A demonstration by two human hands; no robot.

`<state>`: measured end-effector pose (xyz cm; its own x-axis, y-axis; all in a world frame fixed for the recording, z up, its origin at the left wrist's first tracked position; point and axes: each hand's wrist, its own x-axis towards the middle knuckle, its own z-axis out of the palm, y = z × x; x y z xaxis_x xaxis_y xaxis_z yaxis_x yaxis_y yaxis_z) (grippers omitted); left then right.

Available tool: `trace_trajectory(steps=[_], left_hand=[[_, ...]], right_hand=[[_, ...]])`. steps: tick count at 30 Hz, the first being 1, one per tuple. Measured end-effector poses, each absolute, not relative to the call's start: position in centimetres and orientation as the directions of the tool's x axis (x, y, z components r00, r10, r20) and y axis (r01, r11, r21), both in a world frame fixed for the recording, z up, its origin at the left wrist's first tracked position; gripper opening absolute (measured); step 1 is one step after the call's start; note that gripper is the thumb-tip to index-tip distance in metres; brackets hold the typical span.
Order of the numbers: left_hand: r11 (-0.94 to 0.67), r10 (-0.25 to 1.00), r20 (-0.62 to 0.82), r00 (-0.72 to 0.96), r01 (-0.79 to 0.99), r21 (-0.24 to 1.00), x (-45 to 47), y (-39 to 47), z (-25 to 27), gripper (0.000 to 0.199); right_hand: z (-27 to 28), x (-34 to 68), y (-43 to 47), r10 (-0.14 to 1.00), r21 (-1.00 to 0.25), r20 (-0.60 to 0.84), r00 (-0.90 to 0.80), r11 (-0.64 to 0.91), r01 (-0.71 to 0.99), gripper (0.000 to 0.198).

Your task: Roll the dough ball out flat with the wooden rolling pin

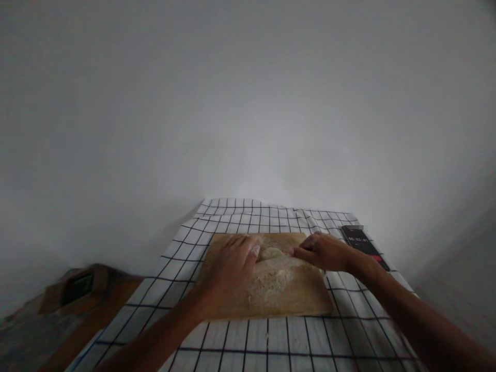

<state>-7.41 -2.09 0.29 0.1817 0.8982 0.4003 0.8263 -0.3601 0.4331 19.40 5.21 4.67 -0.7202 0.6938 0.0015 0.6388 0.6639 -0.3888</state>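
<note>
A pale piece of dough (271, 253) lies on a wooden board (228, 310) dusted with flour. To its left, my left hand (238, 258) reaches over the board with its fingers stretched out and floury, close against the dough's edge. My right hand (321, 251) is at the board's right side, fingers curled in and the thumb side pointing at the dough. What sits inside that closed hand, if anything, is hidden. Loose flour (271, 284) is scattered on the board in front of the dough.
A white cloth with a black grid (248, 341) covers the table. A phone (364, 247) showing a running timer lies at the right edge. Behind stands a plain wall (248, 113). Down on the left is a brown box-like object (77, 289).
</note>
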Motion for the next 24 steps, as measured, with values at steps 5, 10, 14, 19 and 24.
trace_trajectory(steps=[5,10,14,19,24], left_hand=[[-0.354,0.886,0.436,0.156,0.835,0.420,-7.6,-1.1,-1.2,0.036],[-0.335,0.901,0.397,0.175,0.862,0.380,-6.9,-1.7,-1.7,0.038],[-0.368,0.896,0.388,0.218,0.854,0.369,-6.3,-2.8,-1.5,0.042],[-0.415,0.866,0.444,0.230,0.827,0.380,-6.6,-4.2,-1.7,0.042],[-0.373,0.871,0.452,0.192,0.858,0.354,-7.8,-3.4,-1.8,0.040]], right_hand=[[3.5,18.9,6.7,0.728,-0.294,0.028,-0.685,0.661,0.691,0.073],[0.6,19.5,6.5,0.773,-0.190,0.133,-0.621,0.634,0.749,0.060],[-1.3,20.4,4.8,0.731,-0.186,0.246,-0.637,0.680,0.709,0.055],[-1.2,20.6,1.7,0.734,-0.119,0.290,-0.614,0.664,0.738,0.052],[2.1,19.0,2.8,0.755,-0.045,0.246,-0.608,0.635,0.771,0.059]])
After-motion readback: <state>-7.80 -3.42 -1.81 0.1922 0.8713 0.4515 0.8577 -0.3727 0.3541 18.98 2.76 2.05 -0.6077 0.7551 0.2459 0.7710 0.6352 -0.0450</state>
